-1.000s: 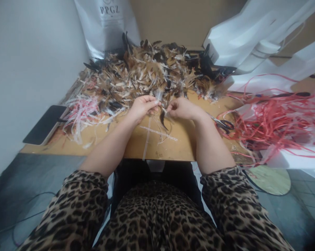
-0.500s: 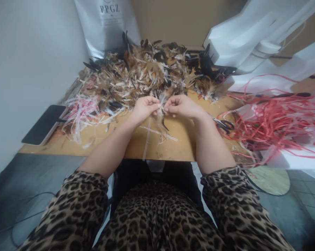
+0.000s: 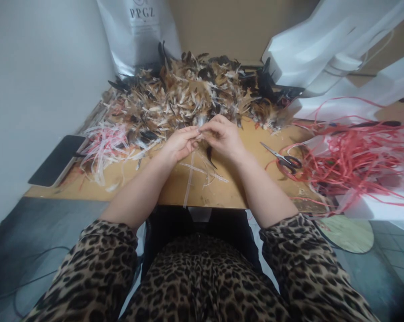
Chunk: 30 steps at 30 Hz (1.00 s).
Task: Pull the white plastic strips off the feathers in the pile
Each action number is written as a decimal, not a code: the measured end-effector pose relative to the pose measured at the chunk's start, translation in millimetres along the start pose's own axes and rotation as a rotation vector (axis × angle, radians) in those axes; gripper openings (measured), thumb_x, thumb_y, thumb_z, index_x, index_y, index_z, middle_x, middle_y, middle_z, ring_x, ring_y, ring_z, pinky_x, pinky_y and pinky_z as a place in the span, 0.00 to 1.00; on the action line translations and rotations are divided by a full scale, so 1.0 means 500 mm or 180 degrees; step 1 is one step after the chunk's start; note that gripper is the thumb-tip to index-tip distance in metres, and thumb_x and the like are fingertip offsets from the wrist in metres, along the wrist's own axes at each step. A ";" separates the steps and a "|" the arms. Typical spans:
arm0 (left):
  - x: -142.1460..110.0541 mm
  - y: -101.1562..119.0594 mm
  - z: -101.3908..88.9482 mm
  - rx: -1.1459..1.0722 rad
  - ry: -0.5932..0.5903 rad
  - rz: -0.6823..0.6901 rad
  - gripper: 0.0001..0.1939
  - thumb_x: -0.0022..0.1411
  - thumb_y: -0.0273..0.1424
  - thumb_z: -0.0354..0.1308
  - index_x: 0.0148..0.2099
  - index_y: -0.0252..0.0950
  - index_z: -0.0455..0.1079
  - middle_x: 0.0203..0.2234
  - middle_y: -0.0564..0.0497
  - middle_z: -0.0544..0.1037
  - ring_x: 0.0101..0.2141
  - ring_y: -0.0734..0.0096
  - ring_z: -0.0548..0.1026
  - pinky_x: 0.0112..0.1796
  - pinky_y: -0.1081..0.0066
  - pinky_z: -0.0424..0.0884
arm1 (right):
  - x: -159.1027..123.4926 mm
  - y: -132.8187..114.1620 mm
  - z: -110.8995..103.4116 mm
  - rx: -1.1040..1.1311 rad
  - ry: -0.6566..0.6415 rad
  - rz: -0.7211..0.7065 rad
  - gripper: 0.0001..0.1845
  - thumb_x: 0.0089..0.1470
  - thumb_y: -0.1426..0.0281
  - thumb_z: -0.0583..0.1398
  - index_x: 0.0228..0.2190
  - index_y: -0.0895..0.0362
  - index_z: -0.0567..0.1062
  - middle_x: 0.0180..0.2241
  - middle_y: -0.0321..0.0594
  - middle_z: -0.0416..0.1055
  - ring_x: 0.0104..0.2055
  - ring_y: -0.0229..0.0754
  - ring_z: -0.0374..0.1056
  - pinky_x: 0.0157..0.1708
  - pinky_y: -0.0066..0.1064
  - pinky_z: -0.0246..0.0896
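Observation:
Over the middle of the table, my left hand [image 3: 183, 142] and my right hand [image 3: 222, 135] meet at the fingertips. Both are closed in a pinch on a small bunch of feathers [image 3: 201, 120]; its pale fluffy part shows above the fingers and a dark tip hangs below. The exact grip point is hidden by the fingers. Just beyond the hands spreads a big heap of brown, white and black feathers [image 3: 188, 91]. Below them, thin clear strips [image 3: 190, 181] lie crossed on the wooden table [image 3: 161, 188].
Scissors [image 3: 284, 159] lie right of my right arm, beside a tangle of red strips [image 3: 352, 152]. On the left are a bundle of pink and white strips [image 3: 104, 143] and a dark phone [image 3: 57, 158]. A white printed bag [image 3: 143, 40] stands behind the heap.
My right hand has shifted left and turned over the left fingertips, so the two hands now overlap more closely. The scissors are now fully uncovered by the right forearm.

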<state>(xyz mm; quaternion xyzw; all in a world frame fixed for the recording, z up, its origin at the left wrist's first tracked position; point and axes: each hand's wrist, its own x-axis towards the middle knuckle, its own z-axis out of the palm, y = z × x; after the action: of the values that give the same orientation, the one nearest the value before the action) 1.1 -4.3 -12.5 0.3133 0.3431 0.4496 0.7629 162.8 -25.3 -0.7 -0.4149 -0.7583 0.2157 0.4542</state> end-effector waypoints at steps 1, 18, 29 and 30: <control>0.000 -0.001 0.000 0.0009 -0.0012 -0.0014 0.05 0.56 0.16 0.58 0.32 0.29 0.69 0.20 0.53 0.74 0.19 0.85 0.71 0.20 0.85 0.64 | 0.000 0.000 0.004 0.0089 0.0088 0.0061 0.05 0.48 0.66 0.64 0.30 0.52 0.79 0.32 0.38 0.67 0.37 0.40 0.62 0.39 0.33 0.59; -0.017 -0.009 0.018 0.0760 -0.0040 0.0242 0.05 0.56 0.26 0.64 0.35 0.29 0.72 0.26 0.49 0.80 0.23 0.81 0.76 0.22 0.83 0.67 | 0.011 0.002 0.014 0.2232 0.0475 0.2019 0.19 0.33 0.60 0.72 0.20 0.57 0.70 0.13 0.28 0.58 0.16 0.29 0.50 0.16 0.25 0.40; -0.013 -0.012 0.014 0.0726 -0.0001 0.0110 0.02 0.56 0.21 0.63 0.33 0.27 0.73 0.24 0.48 0.79 0.22 0.82 0.75 0.25 0.83 0.70 | 0.010 0.001 0.015 0.2024 0.0496 0.1884 0.18 0.32 0.61 0.72 0.20 0.59 0.73 0.17 0.32 0.66 0.20 0.30 0.57 0.21 0.26 0.49; -0.012 -0.011 0.014 0.0680 -0.0004 0.0091 0.02 0.56 0.21 0.62 0.33 0.27 0.73 0.24 0.48 0.79 0.22 0.82 0.75 0.25 0.83 0.69 | 0.010 0.003 0.015 0.2042 0.0489 0.1895 0.18 0.31 0.61 0.72 0.20 0.59 0.73 0.17 0.32 0.66 0.20 0.30 0.57 0.20 0.25 0.49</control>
<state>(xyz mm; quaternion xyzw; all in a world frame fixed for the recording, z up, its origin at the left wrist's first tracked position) 6.9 -13.1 -11.5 0.3979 0.3841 0.4212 0.7188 155.5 -20.0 -2.8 -0.4681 -0.4645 0.5300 0.5331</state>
